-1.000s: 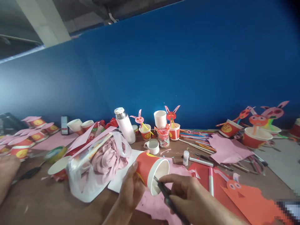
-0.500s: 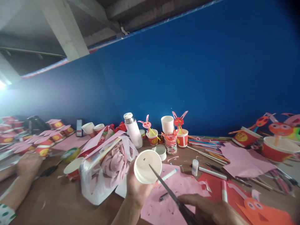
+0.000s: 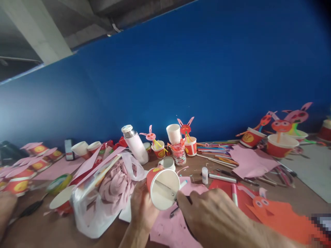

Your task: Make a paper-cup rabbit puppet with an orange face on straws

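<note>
My left hand (image 3: 142, 205) is closed around a red paper cup (image 3: 162, 198), its white mouth tilted toward me. In my right hand (image 3: 204, 213) is a pair of scissors (image 3: 169, 190), its blades reaching inside the cup and its pivot near the rim. The dark handles are mostly hidden by my fingers. Beneath both hands lies a pink sheet of paper (image 3: 165, 229) with dark marks on it. Whether the blade tips touch the cup's bottom, I cannot tell.
A plastic bag (image 3: 90, 220) with pink cloth lies left of the cup. Behind it stands a white thermos (image 3: 136, 146). A glue stick (image 3: 204, 175), a red sheet (image 3: 219, 187) and an orange paper cutout (image 3: 281, 213) are on the right. Another person's hand (image 3: 6, 210) shows far left.
The scissors have moved from in front of the cup into it. My left hand has tilted the cup so that its red side shows. The view has swung right.
</note>
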A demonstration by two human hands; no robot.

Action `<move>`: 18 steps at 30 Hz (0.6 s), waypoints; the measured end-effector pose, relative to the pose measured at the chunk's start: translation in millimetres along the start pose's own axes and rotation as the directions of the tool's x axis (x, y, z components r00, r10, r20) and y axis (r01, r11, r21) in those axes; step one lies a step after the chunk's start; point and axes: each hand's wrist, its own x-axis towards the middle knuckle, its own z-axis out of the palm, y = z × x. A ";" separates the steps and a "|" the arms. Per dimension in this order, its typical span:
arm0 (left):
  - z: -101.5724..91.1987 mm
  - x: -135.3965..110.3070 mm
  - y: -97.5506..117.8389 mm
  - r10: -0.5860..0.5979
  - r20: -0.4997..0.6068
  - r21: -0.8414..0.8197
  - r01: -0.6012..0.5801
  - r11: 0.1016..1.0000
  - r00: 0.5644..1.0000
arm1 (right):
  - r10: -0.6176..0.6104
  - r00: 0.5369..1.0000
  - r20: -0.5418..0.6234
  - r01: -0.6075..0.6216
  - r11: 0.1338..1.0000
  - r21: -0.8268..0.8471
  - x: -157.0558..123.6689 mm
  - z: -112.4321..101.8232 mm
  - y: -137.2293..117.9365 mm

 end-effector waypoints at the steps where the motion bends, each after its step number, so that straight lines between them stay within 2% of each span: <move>1: 1.8 -0.2 -0.1 -0.009 -0.030 -0.024 0.009 1.000 1.000 | -0.004 0.999 0.035 0.005 1.000 -0.020 3.0 0.3 -3.0; 4: 7.4 -1.5 -0.2 -0.066 -0.096 -0.053 0.061 0.997 0.993 | -0.039 0.974 0.222 0.066 0.991 -0.115 15.4 3.2 -9.5; 7: 11.8 -3.1 -0.7 -0.117 -0.169 -0.026 0.115 0.993 0.979 | -0.019 0.913 0.407 0.049 0.997 -0.062 27.4 3.7 -7.9; 9: 12.1 -3.6 -1.4 -0.101 -0.192 0.007 0.104 0.995 0.976 | 0.059 0.883 0.467 -0.088 0.995 0.040 31.7 1.9 -2.0; 11: 9.3 -3.0 -2.2 -0.070 -0.164 0.027 0.076 0.997 0.984 | 0.164 0.868 0.469 -0.289 0.935 0.207 32.8 0.8 4.9; 12: 6.7 -2.2 -2.6 -0.054 -0.138 0.027 0.059 0.998 0.989 | 0.207 0.851 0.483 -0.396 0.856 0.331 32.4 1.3 7.6; 13: 3.8 -1.2 -3.1 -0.040 -0.108 0.020 0.042 0.999 0.993 | 0.229 0.818 0.527 -0.503 0.728 0.466 31.6 2.9 9.3; 15: -2.5 1.4 -4.0 -0.022 -0.050 -0.019 0.021 1.000 0.999 | 0.204 0.743 0.637 -0.662 0.360 0.657 29.3 8.7 9.3; 16: -5.2 2.7 -4.3 -0.020 -0.024 -0.041 0.019 0.999 1.000 | 0.174 0.713 0.679 -0.701 0.174 0.692 28.0 12.4 7.8; 17: -7.4 4.0 -4.4 -0.024 0.001 -0.061 0.024 0.998 1.000 | 0.151 0.695 0.703 -0.713 0.023 0.701 26.8 15.9 5.9; 18: -8.9 5.0 -4.3 -0.035 0.026 -0.075 0.037 0.996 0.999 | 0.145 0.695 0.705 -0.703 -0.072 0.708 25.7 18.9 3.8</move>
